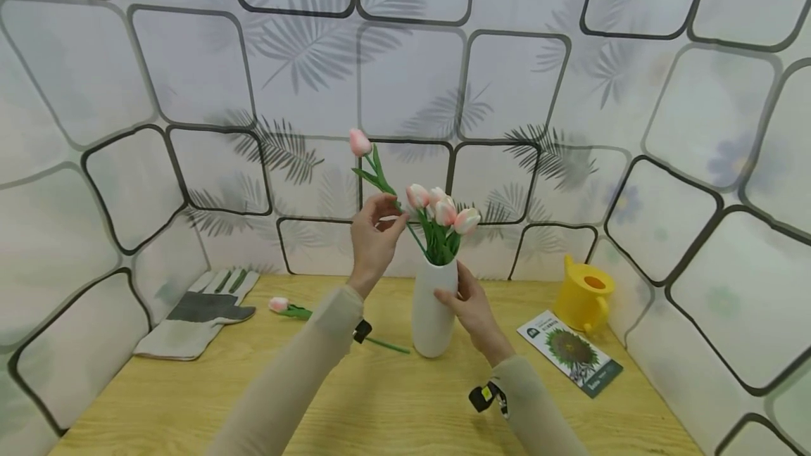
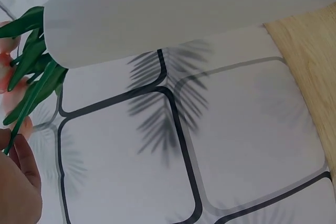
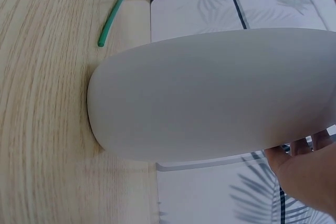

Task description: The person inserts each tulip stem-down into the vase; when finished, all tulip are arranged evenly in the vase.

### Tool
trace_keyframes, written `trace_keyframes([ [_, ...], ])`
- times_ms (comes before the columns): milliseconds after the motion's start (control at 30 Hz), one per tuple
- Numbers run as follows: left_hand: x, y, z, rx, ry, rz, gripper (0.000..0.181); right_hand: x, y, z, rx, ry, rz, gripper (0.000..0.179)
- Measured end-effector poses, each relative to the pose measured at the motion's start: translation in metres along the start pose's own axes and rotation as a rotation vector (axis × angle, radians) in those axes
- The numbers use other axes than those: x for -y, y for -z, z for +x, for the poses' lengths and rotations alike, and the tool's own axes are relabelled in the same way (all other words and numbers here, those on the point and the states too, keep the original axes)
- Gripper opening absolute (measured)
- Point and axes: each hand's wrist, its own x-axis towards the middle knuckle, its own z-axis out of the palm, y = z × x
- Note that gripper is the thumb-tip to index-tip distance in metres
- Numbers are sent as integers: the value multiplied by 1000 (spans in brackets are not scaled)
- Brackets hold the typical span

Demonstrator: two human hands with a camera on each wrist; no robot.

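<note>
A white vase (image 1: 432,315) stands upright on the table with several pink-and-white tulips (image 1: 445,212) bunched in its mouth. My left hand (image 1: 375,241) pinches the green stem of a single pink tulip (image 1: 360,142), left of the bunch. That stem slants down to the vase's mouth, its bloom up and to the left. In the left wrist view, the left hand (image 2: 18,174) holds the stem beside the leaves. My right hand (image 1: 474,312) grips the vase's right side, thumb on the front and fingers partly hidden behind. The right wrist view shows the vase (image 3: 205,95) with its base on the tabletop.
Another pink tulip (image 1: 279,305) lies on the table (image 1: 380,407), partly behind the left sleeve. A grey-and-white glove (image 1: 199,315) lies at the left. To the right are a yellow watering can (image 1: 579,301) and a seed packet (image 1: 570,352). Patterned walls enclose the back and sides.
</note>
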Motion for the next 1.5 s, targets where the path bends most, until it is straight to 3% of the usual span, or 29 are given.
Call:
trace_keyframes([
  [100,0,-2,-5,23,-9,7,32,0,0,0,0,8,-4,80],
  [367,-35,-7,-19,34,-13,87,22,-1,1,1,10,4,13,79],
  [567,-32,-9,-26,47,19,99,14,-2,0,0,9,11,10,79],
  [1033,-24,-13,-39,194,101,108,12,-2,-1,0,12,32,6,76],
  [1267,5,-17,-36,178,157,142,18,-2,0,-1,32,27,41,77],
  [1500,15,-14,-33,224,189,80,20,-2,0,-3,23,19,25,79],
])
